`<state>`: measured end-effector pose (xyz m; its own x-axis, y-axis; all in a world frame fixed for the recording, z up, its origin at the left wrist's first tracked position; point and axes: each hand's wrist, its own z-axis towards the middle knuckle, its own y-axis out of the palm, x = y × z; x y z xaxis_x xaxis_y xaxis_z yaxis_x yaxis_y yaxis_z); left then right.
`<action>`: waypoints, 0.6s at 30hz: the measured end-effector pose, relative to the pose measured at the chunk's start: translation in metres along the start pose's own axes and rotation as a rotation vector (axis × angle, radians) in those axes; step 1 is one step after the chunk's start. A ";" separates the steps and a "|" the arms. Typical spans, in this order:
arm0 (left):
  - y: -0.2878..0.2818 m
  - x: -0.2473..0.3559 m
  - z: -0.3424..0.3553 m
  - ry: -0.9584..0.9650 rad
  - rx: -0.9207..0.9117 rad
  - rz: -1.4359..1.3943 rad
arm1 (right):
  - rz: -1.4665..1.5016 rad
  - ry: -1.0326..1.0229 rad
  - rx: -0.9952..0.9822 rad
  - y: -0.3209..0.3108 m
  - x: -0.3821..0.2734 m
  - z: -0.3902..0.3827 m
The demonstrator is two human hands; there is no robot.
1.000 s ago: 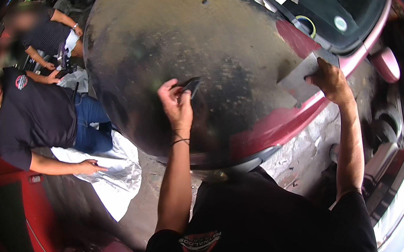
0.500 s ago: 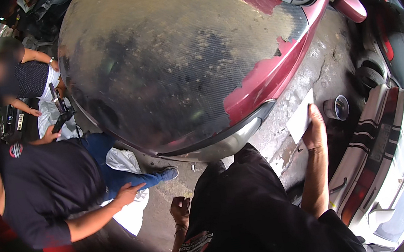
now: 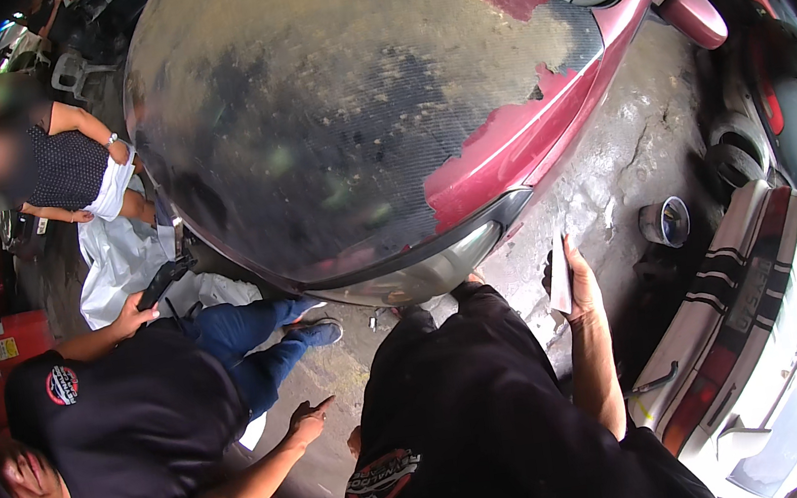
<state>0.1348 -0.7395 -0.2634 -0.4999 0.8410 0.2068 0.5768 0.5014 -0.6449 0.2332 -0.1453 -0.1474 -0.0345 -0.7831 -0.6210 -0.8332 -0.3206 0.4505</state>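
Note:
In front of me is a car hood (image 3: 342, 116) with red paint left along its right edge and a dull, blotchy brown-black surface elsewhere. My right hand (image 3: 581, 278) is closed around a thin, flat white piece (image 3: 558, 274), seen nearly edge-on; its kind is not clear. That hand is held up over the floor, to the right of the headlight (image 3: 451, 267) and apart from the car. Only a sliver of my left hand (image 3: 354, 441) shows beside my dark shirt, with its fingers hidden.
A person in a dark shirt (image 3: 132, 431) stands close on my left, one hand pointing, the other gripping a black device (image 3: 164, 281). Another person (image 3: 69, 160) is by the hood's far left. At right are a metal can (image 3: 664, 222), tires (image 3: 735, 153) and a white bumper (image 3: 723, 299).
My right hand has moved left and a little down, and the white piece has turned edge-on. My left hand has slipped mostly behind my body. The co-worker's pointing hand has moved right and down.

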 end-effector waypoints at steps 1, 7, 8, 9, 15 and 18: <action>-0.003 0.007 -0.001 0.013 0.034 -0.047 | 0.005 0.023 -0.016 0.001 -0.005 0.003; -0.002 0.002 -0.026 -0.026 0.129 -0.150 | 0.089 0.040 -0.052 0.001 -0.014 0.012; 0.002 -0.004 -0.030 -0.046 0.127 -0.140 | 0.112 0.043 -0.087 -0.006 -0.012 0.019; 0.009 -0.013 -0.036 -0.068 0.118 -0.130 | 0.101 0.046 -0.096 -0.003 -0.014 0.020; 0.043 -0.037 -0.056 -0.177 -0.079 0.120 | 0.104 0.042 -0.077 0.010 -0.023 0.025; 0.062 -0.021 -0.063 -0.132 -0.152 0.156 | 0.018 0.061 -0.109 0.031 -0.027 0.020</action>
<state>0.2218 -0.7132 -0.2610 -0.4710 0.8821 0.0092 0.7391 0.4003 -0.5418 0.1976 -0.1237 -0.1295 -0.0125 -0.8188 -0.5740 -0.7680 -0.3598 0.5299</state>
